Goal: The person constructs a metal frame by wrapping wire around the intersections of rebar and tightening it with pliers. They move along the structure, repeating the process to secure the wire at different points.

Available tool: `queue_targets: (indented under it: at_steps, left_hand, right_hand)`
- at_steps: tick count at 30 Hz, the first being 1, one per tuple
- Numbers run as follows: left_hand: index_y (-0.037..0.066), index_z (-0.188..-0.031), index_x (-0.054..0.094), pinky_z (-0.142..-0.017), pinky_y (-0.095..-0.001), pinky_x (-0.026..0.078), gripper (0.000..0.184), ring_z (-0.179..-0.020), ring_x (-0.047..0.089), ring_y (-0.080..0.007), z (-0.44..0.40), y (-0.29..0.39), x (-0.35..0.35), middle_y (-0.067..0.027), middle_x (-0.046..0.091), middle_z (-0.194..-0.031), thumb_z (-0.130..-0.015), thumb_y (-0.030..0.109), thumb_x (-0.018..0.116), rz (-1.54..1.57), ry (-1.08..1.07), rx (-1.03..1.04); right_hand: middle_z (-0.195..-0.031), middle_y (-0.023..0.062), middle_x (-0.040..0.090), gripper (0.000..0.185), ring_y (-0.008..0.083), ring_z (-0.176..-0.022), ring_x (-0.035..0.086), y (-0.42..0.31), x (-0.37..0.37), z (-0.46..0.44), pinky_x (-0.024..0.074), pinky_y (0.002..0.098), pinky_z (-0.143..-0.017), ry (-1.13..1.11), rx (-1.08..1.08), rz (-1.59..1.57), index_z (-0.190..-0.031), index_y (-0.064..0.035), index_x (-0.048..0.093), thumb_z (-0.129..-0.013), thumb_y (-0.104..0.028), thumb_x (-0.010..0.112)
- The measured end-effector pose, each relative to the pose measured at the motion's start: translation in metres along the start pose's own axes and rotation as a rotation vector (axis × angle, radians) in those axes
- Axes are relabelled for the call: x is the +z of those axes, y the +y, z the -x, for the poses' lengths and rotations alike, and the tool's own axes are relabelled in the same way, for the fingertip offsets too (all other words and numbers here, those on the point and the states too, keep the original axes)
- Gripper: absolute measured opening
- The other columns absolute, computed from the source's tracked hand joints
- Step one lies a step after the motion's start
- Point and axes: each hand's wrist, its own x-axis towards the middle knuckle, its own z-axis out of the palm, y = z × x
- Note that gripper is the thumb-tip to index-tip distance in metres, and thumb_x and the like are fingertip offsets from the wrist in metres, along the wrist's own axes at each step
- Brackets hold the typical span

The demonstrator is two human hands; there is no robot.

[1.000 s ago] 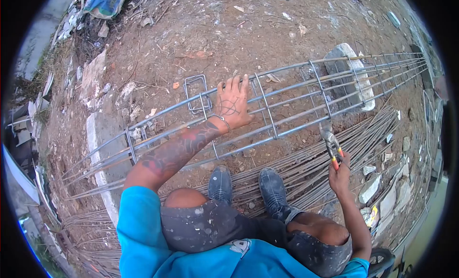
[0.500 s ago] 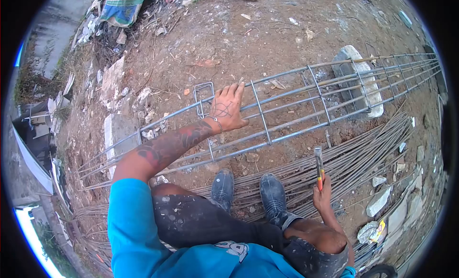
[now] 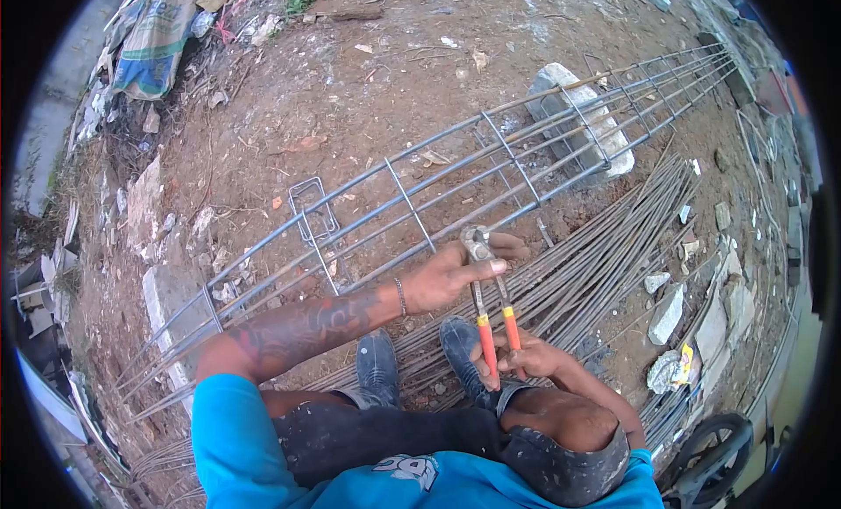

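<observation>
My left hand (image 3: pixel 451 277) is at the head of the pincers (image 3: pixel 480 257), its thumb and fingers around the metal jaws, beside the near bar of the long rebar cage (image 3: pixel 407 202). Below it, my right hand (image 3: pixel 526 356) holds the red and yellow handles, which stand somewhat apart. The cage runs diagonally across the ground, with square stirrups round its long bars. One end lies over a concrete block (image 3: pixel 587 128), the other over a second block (image 3: pixel 171 303). A loose small stirrup (image 3: pixel 307 194) shows beyond the cage's far bar.
A bundle of thin rods (image 3: pixel 604 237) lies on the dirt beneath the cage and behind my boots (image 3: pixel 377 364). Stone slabs (image 3: pixel 667 314) and rubble lie at the right, near a black wheel (image 3: pixel 718 456). A printed sack (image 3: pixel 158 49) is at the top left.
My left hand has left the cage and come to the pincers' head. My right hand has brought the pincers leftward from the right side, and their handles now stand apart. The view has shifted.
</observation>
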Motion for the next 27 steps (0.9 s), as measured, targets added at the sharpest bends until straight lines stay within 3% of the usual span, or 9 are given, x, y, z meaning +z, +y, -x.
queue_targets:
  at_steps: [1,5,8,10,15,16,19,22,27]
  left_hand:
    - [0.002,-0.117,0.054,-0.098,-0.0363,0.037,0.042,-0.113,0.051,-0.0201,-0.001,0.007,0.009,-0.0134,0.058,-0.117,-0.093,0.036,0.049,-0.14,0.068,0.055]
    - [0.0,-0.088,0.055,-0.069,-0.0414,0.042,0.046,-0.066,0.05,-0.0233,0.009,-0.016,0.02,-0.0143,0.054,-0.072,-0.092,0.045,0.047,-0.44,0.395,-0.029]
    - [-0.002,-0.086,0.054,-0.069,-0.0466,0.042,0.047,-0.069,0.053,-0.0354,0.025,-0.024,0.029,-0.0222,0.054,-0.073,-0.091,0.043,0.047,-0.657,0.549,-0.082]
    - [-0.004,-0.084,0.054,-0.074,-0.0483,0.041,0.047,-0.076,0.053,-0.0411,0.036,-0.035,0.036,-0.0261,0.055,-0.077,-0.091,0.042,0.046,-0.72,0.588,-0.128]
    - [-0.005,-0.095,0.051,-0.077,-0.0504,0.039,0.045,-0.084,0.052,-0.0457,0.049,-0.085,0.046,-0.0286,0.053,-0.086,-0.088,0.039,0.049,-0.821,0.756,-0.072]
    - [-0.006,-0.1,0.048,-0.076,-0.0496,0.04,0.044,-0.086,0.053,-0.0452,0.05,-0.095,0.046,-0.0289,0.053,-0.088,-0.087,0.036,0.051,-0.887,0.786,0.004]
    - [-0.005,-0.113,0.043,-0.075,-0.0454,0.044,0.042,-0.088,0.055,-0.0415,0.065,-0.081,0.018,-0.0257,0.055,-0.088,-0.085,0.025,0.053,-0.716,0.377,-0.15]
    - [0.0,-0.12,0.047,-0.055,-0.0289,0.047,0.027,-0.057,0.058,-0.0127,0.063,-0.079,-0.01,-0.0051,0.054,-0.066,-0.096,0.009,0.038,-0.252,0.273,-0.307]
    - [0.001,-0.107,0.048,-0.052,-0.0248,0.043,0.017,-0.057,0.053,-0.0114,0.056,-0.07,-0.013,-0.0054,0.056,-0.074,-0.097,0.01,0.037,-0.157,0.344,-0.373]
  right_hand:
    - [-0.091,0.0126,0.057,0.038,0.0198,-0.082,0.06,-0.004,-0.001,-0.003,0.0493,0.0317,-0.071,-0.051,0.061,0.055,-0.116,0.0045,0.05,-0.081,-0.009,0.057]
    - [-0.097,0.0136,0.056,0.044,0.0209,-0.084,0.06,0.002,-0.01,0.0,0.0503,0.0341,-0.076,0.036,0.158,0.145,-0.116,0.0043,0.047,-0.081,-0.015,0.064]
    - [-0.103,0.0136,0.051,0.067,0.0203,-0.09,0.057,0.009,0.007,-0.011,0.0473,0.0341,-0.08,0.526,0.08,0.712,-0.118,0.0022,0.036,-0.069,-0.015,0.079]
    - [-0.105,0.0132,0.046,0.082,0.0197,-0.093,0.053,0.033,-0.014,-0.019,0.0443,0.0336,-0.083,0.515,-0.367,0.966,-0.12,0.0004,0.028,-0.061,-0.012,0.084]
    - [-0.103,0.0108,0.04,0.065,0.0193,-0.092,0.048,0.062,-0.055,-0.021,0.0423,0.032,-0.081,0.553,-0.334,1.119,-0.116,-0.0036,0.029,-0.063,0.003,0.067]
    - [-0.101,0.0107,0.042,0.056,0.0188,-0.086,0.051,0.056,-0.04,-0.028,0.0441,0.0321,-0.08,0.553,-0.525,1.319,-0.115,-0.0033,0.033,-0.067,0.006,0.058]
    - [-0.105,0.0169,0.052,0.041,0.0194,-0.089,0.056,0.052,-0.051,-0.004,0.0476,0.0332,-0.081,0.513,-0.173,0.958,-0.111,-0.0003,0.038,-0.072,0.007,0.044]
    - [-0.111,0.0222,0.057,0.036,0.0235,-0.103,0.058,0.038,-0.036,0.004,0.0468,0.0353,-0.088,0.469,-0.151,0.781,-0.11,0.0022,0.04,-0.074,0.003,0.038]
    - [-0.11,0.0185,0.053,0.019,0.0285,-0.105,0.056,0.054,-0.049,0.024,0.0434,0.04,-0.093,0.451,-0.242,0.808,-0.101,-0.0027,0.037,-0.083,-0.006,0.043]
